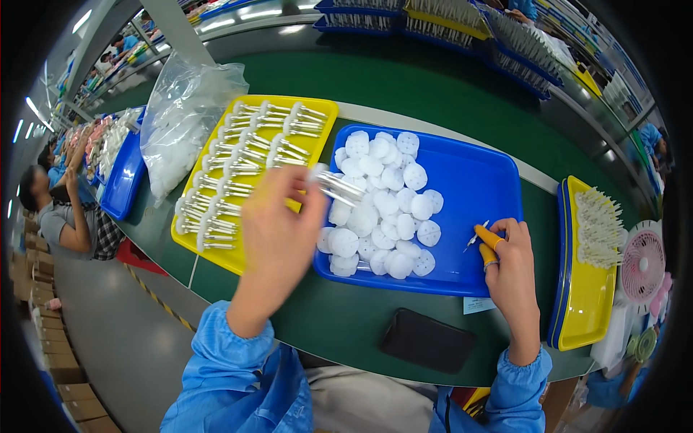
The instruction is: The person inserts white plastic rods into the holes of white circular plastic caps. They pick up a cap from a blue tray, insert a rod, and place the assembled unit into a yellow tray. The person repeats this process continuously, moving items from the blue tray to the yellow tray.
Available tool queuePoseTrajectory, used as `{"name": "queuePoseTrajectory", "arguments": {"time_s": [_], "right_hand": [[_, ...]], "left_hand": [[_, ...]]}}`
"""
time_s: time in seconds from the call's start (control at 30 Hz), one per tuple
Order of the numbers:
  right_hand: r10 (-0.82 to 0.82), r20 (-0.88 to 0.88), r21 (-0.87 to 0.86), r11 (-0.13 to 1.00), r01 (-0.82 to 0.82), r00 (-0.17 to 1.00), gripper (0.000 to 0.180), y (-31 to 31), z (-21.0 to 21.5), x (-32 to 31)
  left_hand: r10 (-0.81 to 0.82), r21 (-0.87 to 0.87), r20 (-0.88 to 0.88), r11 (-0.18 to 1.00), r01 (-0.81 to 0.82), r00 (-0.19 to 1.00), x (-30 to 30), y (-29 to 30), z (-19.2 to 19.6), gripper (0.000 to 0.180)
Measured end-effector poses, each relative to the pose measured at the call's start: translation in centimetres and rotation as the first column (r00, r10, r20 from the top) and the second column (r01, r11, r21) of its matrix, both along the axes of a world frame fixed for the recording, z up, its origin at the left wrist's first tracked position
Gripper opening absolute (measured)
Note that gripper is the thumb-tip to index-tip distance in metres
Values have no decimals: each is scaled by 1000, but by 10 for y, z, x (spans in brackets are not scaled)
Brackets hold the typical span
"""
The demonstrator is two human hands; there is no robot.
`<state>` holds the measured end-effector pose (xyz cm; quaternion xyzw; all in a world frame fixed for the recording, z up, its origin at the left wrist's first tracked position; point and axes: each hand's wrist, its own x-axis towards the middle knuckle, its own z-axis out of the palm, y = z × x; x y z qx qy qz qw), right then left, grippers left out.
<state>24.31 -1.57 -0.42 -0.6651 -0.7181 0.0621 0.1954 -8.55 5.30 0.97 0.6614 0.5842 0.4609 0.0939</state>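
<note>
My left hand (278,227), blurred by motion, grips a white plastic disc (317,172) with several metal pins sticking out to the right. It hovers between the yellow tray (326,119) and the blue tray (469,162). Inside the blue tray lies a heap of round white discs (386,206) with small holes. At that tray's right side my right hand (511,263), with orange finger covers on two fingers, pinches a thin metal pin with white parts (473,237). Pinned discs (242,162) stand in rows in the yellow tray.
A clear plastic bag (184,119) of white pieces stands at the left. Near the bench's front edge lies a black case (427,339). Stacked trays with white-tipped pins (598,229) and a pink fan (642,265) are at right. A seated person (68,224) works far left.
</note>
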Motion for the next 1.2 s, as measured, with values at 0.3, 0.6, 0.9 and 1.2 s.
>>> {"name": "queuePoseTrajectory", "arguments": {"time_s": [0.3, 0.6, 0.9, 1.2], "right_hand": [[64, 7, 85, 994, -65, 998, 34, 0, -3, -6], [47, -98, 65, 997, -40, 994, 23, -8, 3, -8], [92, -277, 53, 995, -81, 956, 28, -14, 6, -11], [103, -493, -49, 988, -146, 864, 32, -17, 13, -17]], "left_hand": [[180, -130, -222, 968, -212, 958, -76, 24, -32, 18], [217, -6, -272, 974, -228, 937, -56, 15, -23, 18], [-330, -211, -376, 940, 267, 866, -5, -32, 15, 33], [-338, -205, -354, 938, 280, 872, 4, -49, 7, 26]]}}
